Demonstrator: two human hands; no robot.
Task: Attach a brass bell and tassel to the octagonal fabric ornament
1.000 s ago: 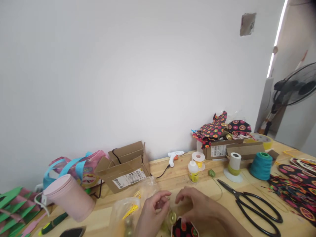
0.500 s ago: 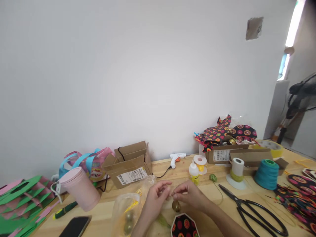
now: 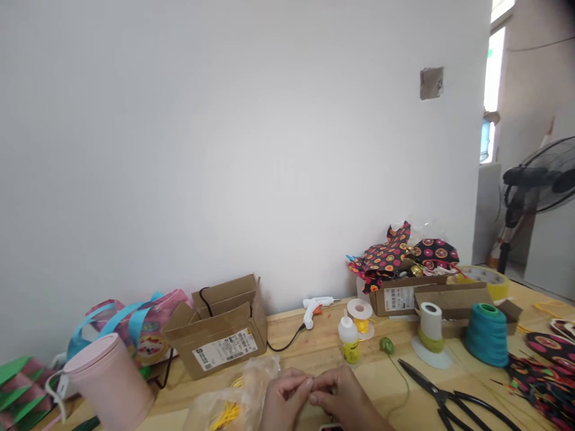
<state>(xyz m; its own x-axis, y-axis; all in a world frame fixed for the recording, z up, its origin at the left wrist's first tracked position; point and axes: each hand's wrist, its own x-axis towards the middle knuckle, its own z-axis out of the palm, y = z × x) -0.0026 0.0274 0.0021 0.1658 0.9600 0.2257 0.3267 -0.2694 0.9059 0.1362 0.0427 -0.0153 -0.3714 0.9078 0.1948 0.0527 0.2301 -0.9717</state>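
Note:
My left hand and my right hand meet at the bottom middle, fingertips pinched and nearly touching. Whatever lies between the fingers is too small or hidden to make out. Just the top edge of a white-rimmed dark piece shows below my right hand; the bell seen there earlier is out of sight. Left of my hands lies a clear plastic bag with yellow cord in it. A small bottle with a yellow label stands beyond my right hand.
Black scissors, a green thread bundle, a white spool and a teal thread cone sit to the right. Behind are a cardboard box, a glue gun and a box of patterned fabric. A pink cup stands left.
The view has shifted, so the table sits lower in the picture. My hands have drawn closer together, and the bell and most of the patterned piece have left view.

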